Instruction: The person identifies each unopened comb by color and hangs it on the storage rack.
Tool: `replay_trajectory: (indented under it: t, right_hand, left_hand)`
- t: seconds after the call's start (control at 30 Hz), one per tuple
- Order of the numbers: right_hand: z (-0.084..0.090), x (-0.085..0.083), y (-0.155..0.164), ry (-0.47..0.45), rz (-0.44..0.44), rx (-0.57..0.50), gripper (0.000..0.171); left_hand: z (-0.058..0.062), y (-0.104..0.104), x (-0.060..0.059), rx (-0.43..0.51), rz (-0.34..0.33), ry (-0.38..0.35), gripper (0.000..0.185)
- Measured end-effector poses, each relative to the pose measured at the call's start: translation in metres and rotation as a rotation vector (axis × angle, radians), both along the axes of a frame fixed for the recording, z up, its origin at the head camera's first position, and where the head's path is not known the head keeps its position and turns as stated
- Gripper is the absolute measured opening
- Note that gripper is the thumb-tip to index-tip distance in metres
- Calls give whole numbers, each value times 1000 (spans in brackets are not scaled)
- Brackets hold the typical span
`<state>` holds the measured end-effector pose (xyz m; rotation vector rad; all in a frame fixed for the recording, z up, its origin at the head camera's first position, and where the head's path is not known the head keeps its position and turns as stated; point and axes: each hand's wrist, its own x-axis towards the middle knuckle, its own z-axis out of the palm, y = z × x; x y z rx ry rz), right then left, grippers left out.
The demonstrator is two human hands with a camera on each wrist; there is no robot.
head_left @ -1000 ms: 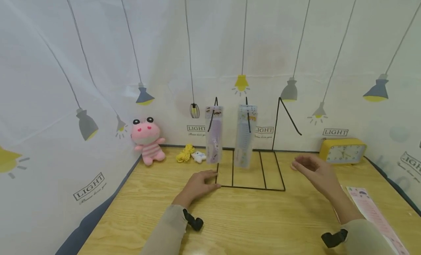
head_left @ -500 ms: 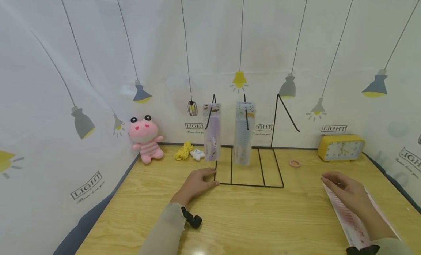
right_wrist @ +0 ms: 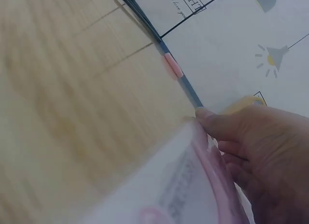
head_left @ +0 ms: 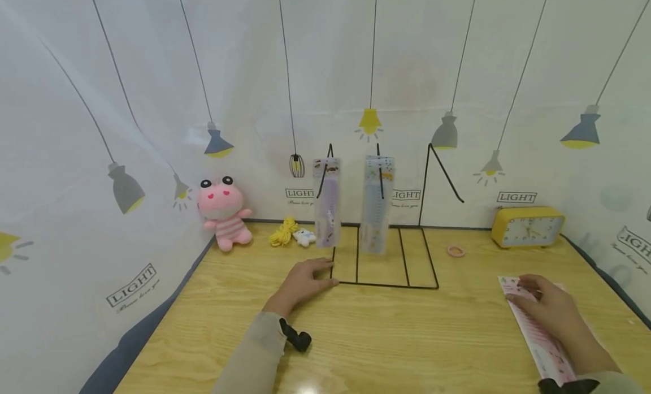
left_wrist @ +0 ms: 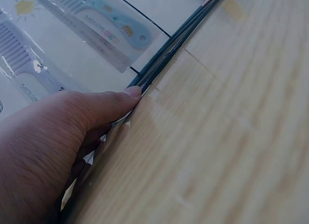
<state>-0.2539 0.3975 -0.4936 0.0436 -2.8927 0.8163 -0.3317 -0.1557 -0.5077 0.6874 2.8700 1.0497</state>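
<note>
On the wooden worktop (head_left: pixel 386 337), a black wire display stand (head_left: pixel 386 269) sits near the back wall, with two packaged combs hung from its hooks: a purple comb pack (head_left: pixel 327 204) on the left and a blue comb pack (head_left: pixel 377 210) beside it. The third hook (head_left: pixel 447 176), on the right, is bare.

The left hand (head_left: pixel 304 282) rests flat at the front left corner of the stand's base, fingers extended against the wire (the left wrist view shows the thumb touching the rod); its grip is spread, not closed round anything.

The right hand (head_left: pixel 551 310) lies on a pink comb pack (head_left: pixel 539 332) flat on the worktop, well right of the stand. Its fingers curl at the pack's far end; whether they pinch the edge or merely press it cannot be told, the right wrist view being blurred.

Risks, as judged: the pack's slick film may slip from a shallow hold. The light stand may tip or slide if the left hand lifts off. A pink hair ring (head_left: pixel 455 251) lies between pack and stand and could be swept aside.
</note>
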Motion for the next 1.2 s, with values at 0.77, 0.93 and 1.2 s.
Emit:
replay_trajectory:
  t: [0.77, 0.93, 1.2]
  right_hand:
    - [-3, -3, -2, -23, -42, 84, 94]
    - [0, -3, -4, -69, -22, 50, 87]
    - [5, -3, -8, -98, 2, 27, 76]
  left_hand:
    - [3, 0, 0, 7, 6, -4, 63]
    - [1, 1, -1, -4, 4, 6, 63]
    - [-1, -1, -2, 3, 1, 5, 63]
